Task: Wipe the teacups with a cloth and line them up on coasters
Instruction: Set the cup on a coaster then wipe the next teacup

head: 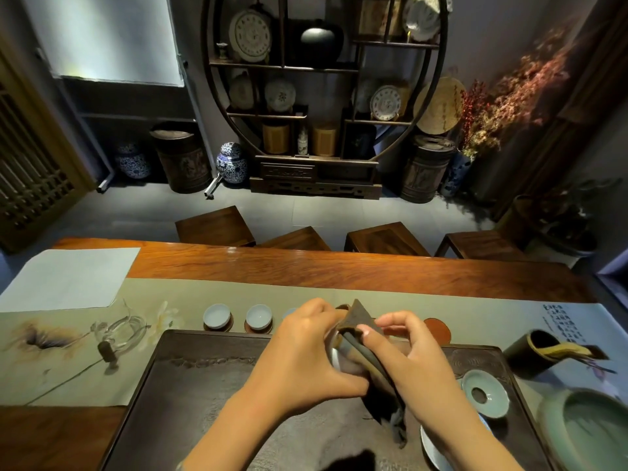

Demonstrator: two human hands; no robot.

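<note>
Head view: a long wooden worktop [339, 270] with a runner, seen from above, both hands at work over the near middle.
Tea tray [210, 385]: one, dark and broad, lying on the near part of the worktop under both hands.
Cloth [365, 348]: one, dark, soft and limp; it folds over the cup and its tail hangs down to the tray. Likely best bunched in the fingers.
Left hand [306, 355]: fingers curled round the teacup, holding it above the tray.
Right hand [407, 365]: fingers and thumb pinch the cloth against the cup.
Held teacup [335, 356]: one, only a pale sliver showing between hand and cloth. Probably thin glazed ware, light, slippery if wet, easily chipped; I judge a grip round the wall safer than a pinch on the rim.
Cups set out [217, 316]: two plainly on coasters at the far edge of the tray, left of the hands; a third pale edge peeps out beside the left hand, too hidden to be sure.
Free coaster [438, 329]: one reddish disc right of the hands, partly hidden.
</note>
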